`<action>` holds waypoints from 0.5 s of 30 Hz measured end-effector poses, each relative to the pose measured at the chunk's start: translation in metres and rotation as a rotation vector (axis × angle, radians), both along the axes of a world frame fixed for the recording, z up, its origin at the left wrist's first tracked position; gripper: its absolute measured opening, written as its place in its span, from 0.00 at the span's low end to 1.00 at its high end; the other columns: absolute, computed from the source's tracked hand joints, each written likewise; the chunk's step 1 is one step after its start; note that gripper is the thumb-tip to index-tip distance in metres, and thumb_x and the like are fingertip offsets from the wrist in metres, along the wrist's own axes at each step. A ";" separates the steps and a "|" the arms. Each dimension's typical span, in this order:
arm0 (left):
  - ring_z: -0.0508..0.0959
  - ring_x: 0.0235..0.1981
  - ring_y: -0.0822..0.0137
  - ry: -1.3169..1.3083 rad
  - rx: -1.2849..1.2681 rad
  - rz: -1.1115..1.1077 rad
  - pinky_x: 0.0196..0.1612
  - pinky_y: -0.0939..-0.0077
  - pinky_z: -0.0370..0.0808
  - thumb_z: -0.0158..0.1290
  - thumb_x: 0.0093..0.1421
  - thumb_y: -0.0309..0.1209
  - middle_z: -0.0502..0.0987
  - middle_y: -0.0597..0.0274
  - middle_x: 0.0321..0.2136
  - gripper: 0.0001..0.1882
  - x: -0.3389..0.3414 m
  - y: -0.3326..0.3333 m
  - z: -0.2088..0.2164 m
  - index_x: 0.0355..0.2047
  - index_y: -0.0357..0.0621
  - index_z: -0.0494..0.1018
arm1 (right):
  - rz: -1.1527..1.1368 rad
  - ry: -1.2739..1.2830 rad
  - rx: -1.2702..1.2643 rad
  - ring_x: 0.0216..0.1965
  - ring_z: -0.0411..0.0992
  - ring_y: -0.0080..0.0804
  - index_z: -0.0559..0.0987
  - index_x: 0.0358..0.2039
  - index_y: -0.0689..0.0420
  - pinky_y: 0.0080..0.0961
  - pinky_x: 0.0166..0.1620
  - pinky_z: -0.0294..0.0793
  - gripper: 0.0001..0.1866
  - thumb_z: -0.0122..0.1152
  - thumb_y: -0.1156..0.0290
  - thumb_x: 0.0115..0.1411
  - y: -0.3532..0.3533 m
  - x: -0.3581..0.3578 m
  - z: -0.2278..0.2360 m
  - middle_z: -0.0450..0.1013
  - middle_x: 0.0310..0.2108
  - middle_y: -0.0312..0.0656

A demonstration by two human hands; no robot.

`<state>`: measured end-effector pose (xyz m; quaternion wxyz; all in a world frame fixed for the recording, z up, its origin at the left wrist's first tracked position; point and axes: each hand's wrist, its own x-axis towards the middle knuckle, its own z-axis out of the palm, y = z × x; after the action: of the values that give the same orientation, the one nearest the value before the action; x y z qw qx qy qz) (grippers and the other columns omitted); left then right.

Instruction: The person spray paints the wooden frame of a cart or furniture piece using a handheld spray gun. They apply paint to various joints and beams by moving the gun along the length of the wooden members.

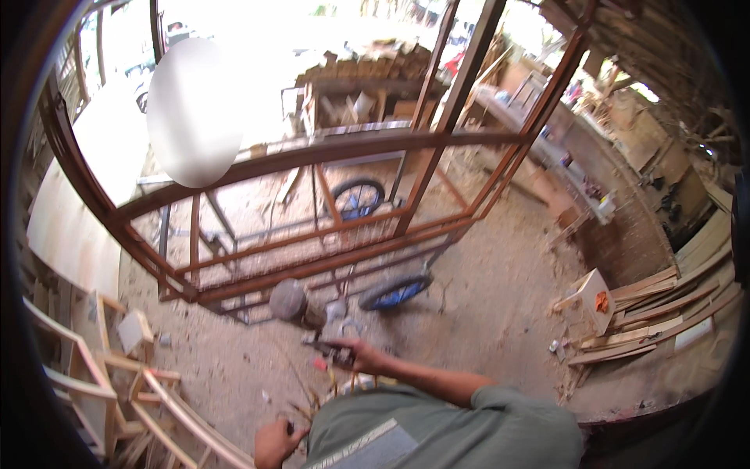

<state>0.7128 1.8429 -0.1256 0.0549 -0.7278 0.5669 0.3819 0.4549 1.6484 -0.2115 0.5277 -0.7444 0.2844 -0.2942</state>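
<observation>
My right hand (358,356) is wrapped round the grip of a spray gun (337,353) in front of my body. A round, greyish cup (289,300) sits at the gun's far end, close to the lower rail of a large reddish-brown frame (328,154). The frame stands upright across the view, with posts, rails and open sides. Low at the bottom edge, my left hand (275,444) is held with curled fingers beside my shirt. Something dark shows at its fingertips, too small and blurred to name.
Wheels with blue hubs, one a nearer wheel (397,292), stand by the frame. Unpainted wooden frames (148,391) crowd the lower left. A long bench (562,148) runs along the right, with stacked planks (664,320) nearer. Wood pieces (375,66) are piled behind. A pale blur hides part of the upper left.
</observation>
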 end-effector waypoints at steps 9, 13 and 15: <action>0.81 0.37 0.42 0.012 -0.021 0.062 0.41 0.50 0.75 0.51 0.61 0.60 0.81 0.41 0.33 0.32 0.059 0.036 -0.006 0.37 0.37 0.78 | 0.176 0.068 0.020 0.39 0.76 0.42 0.76 0.55 0.59 0.36 0.45 0.73 0.19 0.60 0.74 0.62 0.017 0.085 0.039 0.77 0.39 0.52; 0.81 0.36 0.42 -0.050 -0.109 0.160 0.40 0.48 0.76 0.50 0.62 0.59 0.81 0.41 0.32 0.32 0.072 0.069 -0.011 0.37 0.38 0.78 | 0.330 0.054 -0.080 0.39 0.77 0.51 0.75 0.55 0.57 0.38 0.44 0.75 0.18 0.58 0.71 0.65 0.023 0.142 0.020 0.78 0.40 0.54; 0.81 0.37 0.42 -0.034 -0.109 0.256 0.40 0.48 0.76 0.50 0.62 0.59 0.82 0.42 0.32 0.31 0.081 0.076 -0.019 0.36 0.38 0.78 | 0.407 0.089 -0.038 0.42 0.78 0.41 0.75 0.58 0.55 0.34 0.47 0.75 0.19 0.59 0.68 0.66 0.021 0.169 0.019 0.79 0.43 0.51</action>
<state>0.7936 1.9191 -0.1447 -0.0243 -0.8023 0.4884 0.3423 0.6238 1.6692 -0.1928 0.5490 -0.8086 0.1455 -0.1538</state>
